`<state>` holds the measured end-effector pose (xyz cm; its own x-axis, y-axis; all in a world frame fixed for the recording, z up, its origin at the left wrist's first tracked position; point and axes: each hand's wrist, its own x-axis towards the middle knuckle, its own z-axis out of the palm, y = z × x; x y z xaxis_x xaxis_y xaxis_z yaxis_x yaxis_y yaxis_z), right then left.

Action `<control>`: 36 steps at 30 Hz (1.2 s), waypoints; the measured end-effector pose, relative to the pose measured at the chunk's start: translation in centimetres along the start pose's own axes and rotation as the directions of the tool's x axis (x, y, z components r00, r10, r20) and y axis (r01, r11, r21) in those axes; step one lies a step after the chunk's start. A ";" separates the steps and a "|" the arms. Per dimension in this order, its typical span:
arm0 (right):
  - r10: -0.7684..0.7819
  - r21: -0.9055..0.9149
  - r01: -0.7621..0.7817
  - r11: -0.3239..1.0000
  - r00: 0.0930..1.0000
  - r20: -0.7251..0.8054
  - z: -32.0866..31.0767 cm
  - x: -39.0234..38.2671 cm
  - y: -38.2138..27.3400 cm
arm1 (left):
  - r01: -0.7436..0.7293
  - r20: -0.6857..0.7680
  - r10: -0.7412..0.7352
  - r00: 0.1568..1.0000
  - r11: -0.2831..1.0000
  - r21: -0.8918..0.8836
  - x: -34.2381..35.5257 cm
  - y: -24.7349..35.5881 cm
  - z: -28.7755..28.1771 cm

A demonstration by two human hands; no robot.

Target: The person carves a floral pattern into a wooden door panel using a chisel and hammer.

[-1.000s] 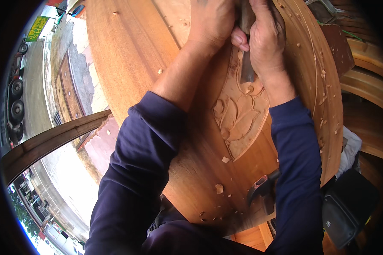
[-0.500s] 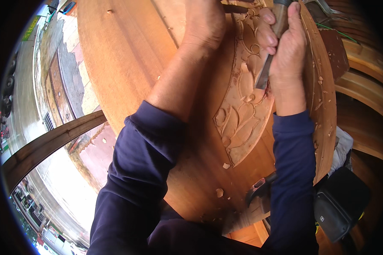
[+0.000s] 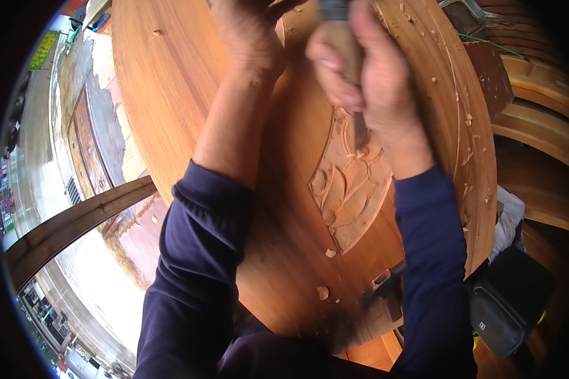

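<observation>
The carved leaf relief (image 3: 348, 189) sits right of centre on the round wooden panel (image 3: 171, 95), and you are mid-cut on it. Your right hand (image 3: 360, 82) is closed around the chisel (image 3: 351, 76), blade tip at the carving's upper edge. Your left hand (image 3: 246, 31) lies on the panel above; its grip can't be made out. Next likely calls for a short, controlled push. Wood chips (image 3: 325, 271) lie below.

Free passage lies across the smooth left half of the round wooden panel (image 3: 171, 107). Toward its right edge, the raised leaf carving (image 3: 351, 196), scattered wood chips (image 3: 452, 114) and both forearms crowd the way; stacked curved boards (image 3: 537, 120) and a black bag (image 3: 509, 303) stand just beyond.
</observation>
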<state>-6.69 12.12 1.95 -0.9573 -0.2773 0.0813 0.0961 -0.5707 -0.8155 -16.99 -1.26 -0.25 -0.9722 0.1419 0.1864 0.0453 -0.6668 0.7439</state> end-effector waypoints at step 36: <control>-0.239 -0.336 0.094 0.937 0.875 -0.420 -0.1 5.1 -1.2 | 0.079 0.218 -0.112 0.970 0.985 0.155 -0.7 0.6 2.2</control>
<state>-11.75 11.46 3.23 -0.9756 0.2183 0.0249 -0.0916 -0.3011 -0.9492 -15.80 -0.15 1.48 -0.8976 0.3718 0.2370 0.0034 -0.5316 0.8470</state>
